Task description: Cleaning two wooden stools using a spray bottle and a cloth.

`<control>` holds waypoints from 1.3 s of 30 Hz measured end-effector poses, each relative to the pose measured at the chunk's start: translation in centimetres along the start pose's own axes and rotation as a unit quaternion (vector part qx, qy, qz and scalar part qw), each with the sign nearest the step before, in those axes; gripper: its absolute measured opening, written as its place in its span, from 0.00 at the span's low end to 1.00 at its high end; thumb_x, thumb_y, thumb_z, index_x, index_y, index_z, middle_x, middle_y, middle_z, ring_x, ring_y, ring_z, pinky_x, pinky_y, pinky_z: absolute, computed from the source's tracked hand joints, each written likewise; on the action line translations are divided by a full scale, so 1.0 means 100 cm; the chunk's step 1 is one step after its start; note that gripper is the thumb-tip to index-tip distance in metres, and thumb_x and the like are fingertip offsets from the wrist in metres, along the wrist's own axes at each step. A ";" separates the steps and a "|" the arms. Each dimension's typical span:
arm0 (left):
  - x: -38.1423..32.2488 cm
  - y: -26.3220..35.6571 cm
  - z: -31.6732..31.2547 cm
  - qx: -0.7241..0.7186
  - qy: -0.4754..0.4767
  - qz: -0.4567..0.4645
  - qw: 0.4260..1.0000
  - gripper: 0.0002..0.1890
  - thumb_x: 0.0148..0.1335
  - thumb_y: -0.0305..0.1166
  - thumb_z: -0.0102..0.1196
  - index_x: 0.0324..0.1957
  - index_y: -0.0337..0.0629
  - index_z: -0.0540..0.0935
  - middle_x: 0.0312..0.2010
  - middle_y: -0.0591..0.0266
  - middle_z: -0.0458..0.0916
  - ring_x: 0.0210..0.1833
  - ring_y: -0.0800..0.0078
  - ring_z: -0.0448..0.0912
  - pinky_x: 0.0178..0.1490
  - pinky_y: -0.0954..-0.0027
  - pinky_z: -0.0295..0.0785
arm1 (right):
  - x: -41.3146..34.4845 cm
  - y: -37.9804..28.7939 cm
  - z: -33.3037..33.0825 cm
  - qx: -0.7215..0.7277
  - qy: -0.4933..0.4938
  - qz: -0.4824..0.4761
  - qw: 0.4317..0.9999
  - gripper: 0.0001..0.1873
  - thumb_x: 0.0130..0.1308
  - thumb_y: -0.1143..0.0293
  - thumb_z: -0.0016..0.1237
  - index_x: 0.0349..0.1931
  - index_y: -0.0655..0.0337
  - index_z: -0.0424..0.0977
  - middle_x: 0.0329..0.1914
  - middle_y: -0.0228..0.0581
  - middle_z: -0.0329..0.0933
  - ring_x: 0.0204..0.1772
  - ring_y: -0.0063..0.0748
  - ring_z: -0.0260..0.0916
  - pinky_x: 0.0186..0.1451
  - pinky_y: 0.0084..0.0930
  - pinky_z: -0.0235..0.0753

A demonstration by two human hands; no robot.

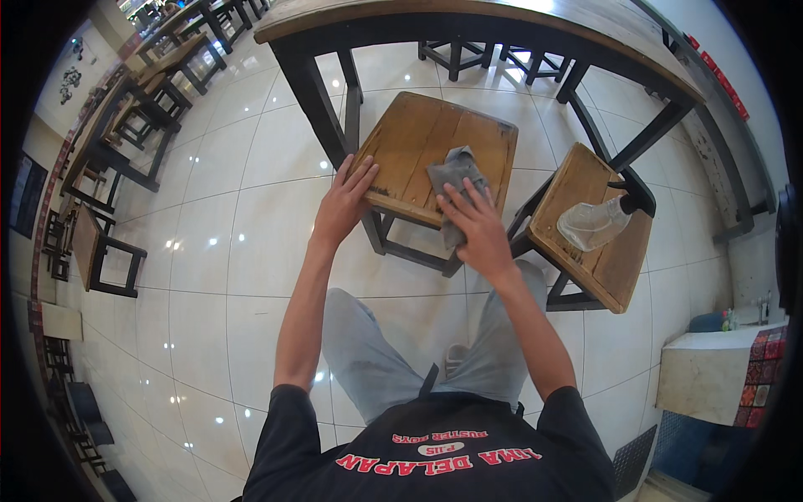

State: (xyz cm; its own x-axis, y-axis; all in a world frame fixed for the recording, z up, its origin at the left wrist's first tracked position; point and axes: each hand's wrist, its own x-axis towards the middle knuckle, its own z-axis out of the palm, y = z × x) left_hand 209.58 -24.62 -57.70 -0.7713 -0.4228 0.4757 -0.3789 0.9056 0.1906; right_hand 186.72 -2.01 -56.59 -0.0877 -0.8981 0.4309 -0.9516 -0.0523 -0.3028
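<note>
A wooden stool [414, 144] with dark legs stands before me, partly under a table. On the right part of its seat lies a grey cloth [458, 172], folded and hanging over the front edge. My right hand [480, 226] presses on the cloth with its fingers spread. My left hand [345, 201] rests on the stool's left front corner, fingers extended, holding nothing. To the right, a clear spray bottle [593, 224] with a black trigger head lies on its side on a second wooden stool [608, 270].
A long wooden table [477, 14] with dark legs spans the top, with more stools [455, 59] beyond it. Further tables and a stool [88, 248] stand at the left on the glossy tiled floor. A counter [706, 376] with patterned cloth is at the lower right.
</note>
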 end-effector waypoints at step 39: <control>0.011 0.057 0.039 0.080 0.005 -0.069 0.994 0.47 0.64 0.45 0.69 0.82 0.46 0.63 0.83 0.43 0.58 0.87 0.43 0.52 0.86 0.39 0.47 | 0.047 0.087 0.021 -0.068 0.021 -0.013 0.997 0.44 0.62 0.55 0.70 0.79 0.44 0.66 0.86 0.49 0.59 0.86 0.69 0.51 0.87 0.61 0.54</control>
State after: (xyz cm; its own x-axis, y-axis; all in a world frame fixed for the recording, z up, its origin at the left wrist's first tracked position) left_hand 204.60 -20.04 -59.46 -0.7017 -0.5412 0.4635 -0.5571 0.8222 0.1166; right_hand 178.64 -7.60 -58.98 -0.0727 -0.8779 0.4732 -0.9847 -0.0123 -0.1740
